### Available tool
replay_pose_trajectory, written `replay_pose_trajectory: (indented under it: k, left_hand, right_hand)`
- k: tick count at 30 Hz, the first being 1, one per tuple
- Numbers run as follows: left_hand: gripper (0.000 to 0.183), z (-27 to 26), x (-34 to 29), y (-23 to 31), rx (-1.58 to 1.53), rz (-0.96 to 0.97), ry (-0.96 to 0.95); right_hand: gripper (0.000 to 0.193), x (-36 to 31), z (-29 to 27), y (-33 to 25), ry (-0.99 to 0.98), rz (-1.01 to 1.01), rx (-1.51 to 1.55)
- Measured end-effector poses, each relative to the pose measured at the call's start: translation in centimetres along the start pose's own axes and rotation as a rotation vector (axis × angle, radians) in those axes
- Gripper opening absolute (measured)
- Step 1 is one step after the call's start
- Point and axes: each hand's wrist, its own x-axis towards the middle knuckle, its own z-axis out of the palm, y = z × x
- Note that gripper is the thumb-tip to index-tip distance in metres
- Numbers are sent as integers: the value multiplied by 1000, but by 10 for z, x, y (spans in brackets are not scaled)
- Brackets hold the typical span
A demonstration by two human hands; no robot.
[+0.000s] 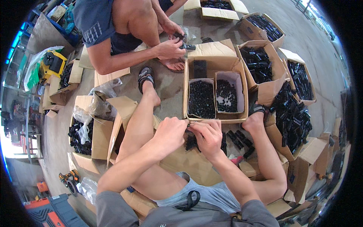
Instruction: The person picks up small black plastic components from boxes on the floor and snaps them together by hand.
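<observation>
Pinched tight, the grip of the left hand (170,132) meets that of the right hand (209,137), thumbs and forefingers almost together around a small dark piece (188,124); most of it is hidden by the fingers, so its exact shape cannot be told. Both hands are between the person's bent legs, just on the near side of a large cardboard box (223,63) that stands with its flaps spread. Inside that box two smaller cartons sit side by side: the left carton (202,80) is thick with tiny black parts, while the right carton (239,92) holds fewer, its pale bottom showing through. Behind the left carton is a black block (200,69). Near the right hand, a few black tubular pieces (235,139) lie together, and a flat sheet of cardboard (191,163) spreads below the wrists. To the right, a heap of black tubes (290,117) fills another carton; to the left, a clear plastic bag (84,131) rests on the black parts in an open box (102,139). Across from the person, a co-worker's hands (169,49) hold a black fitting (188,47). At lower left, a power tool (69,181) lies on the floor (169,90) near a grey and orange toolbox (56,212).
</observation>
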Motion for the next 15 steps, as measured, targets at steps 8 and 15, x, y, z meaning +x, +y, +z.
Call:
replay_pose_trajectory:
  k: [8,15]
  left_hand:
    - [17,0,1,0,-20,-10,22]
    - [15,3,0,-2,-16,5,57]
  right_hand:
    - [17,4,0,0,-113,21,-65]
    - [17,8,-5,0,-142,20,-47]
